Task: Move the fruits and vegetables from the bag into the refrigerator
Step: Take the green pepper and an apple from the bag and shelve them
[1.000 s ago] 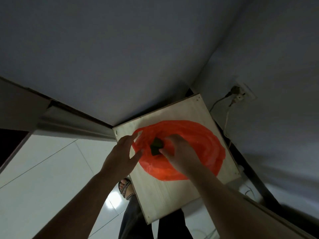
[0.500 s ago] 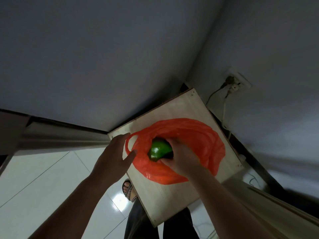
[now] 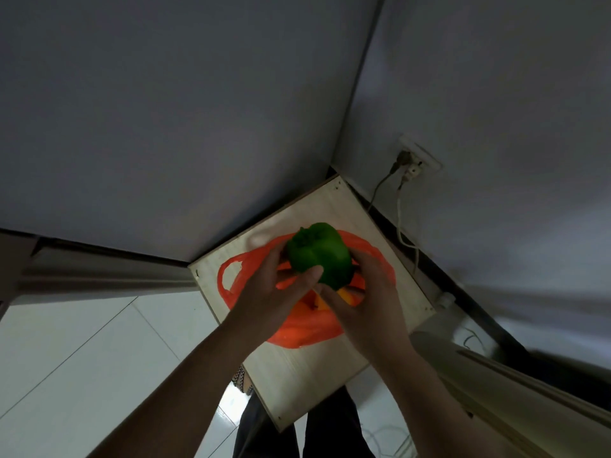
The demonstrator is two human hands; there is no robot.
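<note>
A green bell pepper (image 3: 319, 254) is lifted above the open red plastic bag (image 3: 297, 332), which lies on a small light wooden table (image 3: 297, 385). My right hand (image 3: 367, 302) grips the pepper from the right and below. My left hand (image 3: 264, 292) holds it from the left, its thumb on the pepper's front. Something orange-yellow (image 3: 317, 300) shows inside the bag's mouth under the pepper. The refrigerator is not clearly in view.
The table stands in a corner between two grey walls. A wall socket (image 3: 418, 158) with plugs and hanging cables (image 3: 401, 226) is on the right wall. White floor tiles (image 3: 82, 358) lie to the left, with my legs and a sandalled foot (image 3: 243, 380) below the table.
My right hand has lifted the green pepper out of the bag. My left hand left the bag's edge and came onto the pepper. The camera tilted, so the table sits more to the right.
</note>
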